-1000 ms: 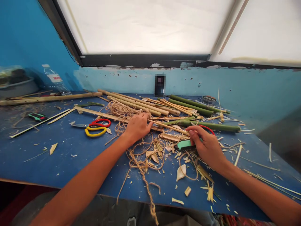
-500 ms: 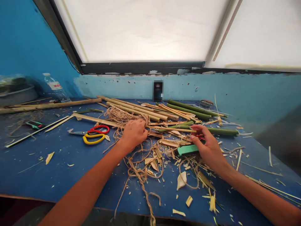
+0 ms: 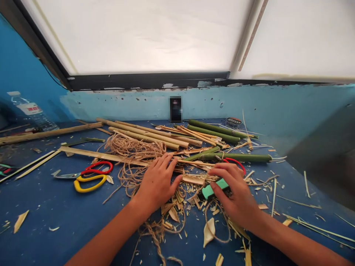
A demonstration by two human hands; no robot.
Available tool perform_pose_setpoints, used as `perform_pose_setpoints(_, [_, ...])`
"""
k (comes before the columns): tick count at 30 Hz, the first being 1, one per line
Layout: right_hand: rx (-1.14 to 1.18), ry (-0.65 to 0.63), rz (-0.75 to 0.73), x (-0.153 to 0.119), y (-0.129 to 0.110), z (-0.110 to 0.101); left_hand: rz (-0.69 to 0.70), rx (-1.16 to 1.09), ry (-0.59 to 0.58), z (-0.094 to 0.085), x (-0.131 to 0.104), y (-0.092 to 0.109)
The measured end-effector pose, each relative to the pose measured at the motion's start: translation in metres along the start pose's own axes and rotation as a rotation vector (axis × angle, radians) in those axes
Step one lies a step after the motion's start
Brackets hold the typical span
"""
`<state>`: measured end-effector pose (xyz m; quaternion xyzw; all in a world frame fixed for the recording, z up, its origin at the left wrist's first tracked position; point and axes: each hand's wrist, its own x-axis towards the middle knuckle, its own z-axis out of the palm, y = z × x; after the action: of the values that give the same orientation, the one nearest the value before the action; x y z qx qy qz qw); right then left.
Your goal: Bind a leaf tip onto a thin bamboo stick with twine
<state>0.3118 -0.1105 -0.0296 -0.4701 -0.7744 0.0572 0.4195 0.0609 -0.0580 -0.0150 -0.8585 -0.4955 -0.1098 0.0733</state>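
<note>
Near the middle of the frame, the left hand is spreading its fingers over the near edge of the tangled string. Right of centre, the right hand is holding its curved fingers and thumb apart, above the green cutter; I cannot tell whether they are touching it. Scissors are lying at left.

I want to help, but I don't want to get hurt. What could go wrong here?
The tangled twine by the left hand might snag on fingers.

The scissors lie with bare blades, which could nick someone reaching across.

Pointed scraps near the right hand might prick it.
</note>
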Motion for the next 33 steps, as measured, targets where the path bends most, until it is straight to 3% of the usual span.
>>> perform_pose_setpoints(8, [-0.020, -0.115, -0.184, 0.003, -0.021, -0.015, 0.041, -0.007, 0.033, 0.000, -0.004, -0.002])
perform_pose_setpoints(10, [-0.064, -0.213, -0.245, 0.011, -0.028, -0.026, 0.054, 0.008, 0.041, 0.001, -0.005, -0.003])
perform_pose_setpoints(13, [-0.132, -0.462, -0.368, 0.037, -0.024, -0.048, 0.076, 0.024, 0.063, 0.003, -0.007, -0.003])
perform_pose_setpoints(15, [-0.210, -0.547, -0.342, 0.062, -0.004, -0.060, 0.083, 0.025, 0.092, 0.003, -0.007, -0.003])
perform_pose_setpoints(17, [-0.290, -0.552, -0.294, 0.092, 0.028, -0.062, 0.092, 0.023, 0.113, 0.002, -0.005, -0.004])
perform_pose_setpoints(20, [-0.424, -0.573, -0.242, 0.135, 0.082, -0.046, 0.106, 0.027, 0.106, 0.001, -0.002, -0.008])
perform_pose_setpoints(23, [-0.563, -0.582, -0.207, 0.165, 0.120, -0.021, 0.117, 0.025, 0.088, 0.002, 0.001, -0.011])
perform_pose_setpoints(27, [-0.588, -0.585, -0.131, 0.180, 0.141, -0.001, 0.125, 0.042, 0.082, 0.003, 0.002, -0.012])
perform_pose_setpoints(33, [-0.578, -0.570, -0.053, 0.184, 0.151, 0.008, 0.117, 0.024, 0.045, 0.001, 0.004, -0.014])
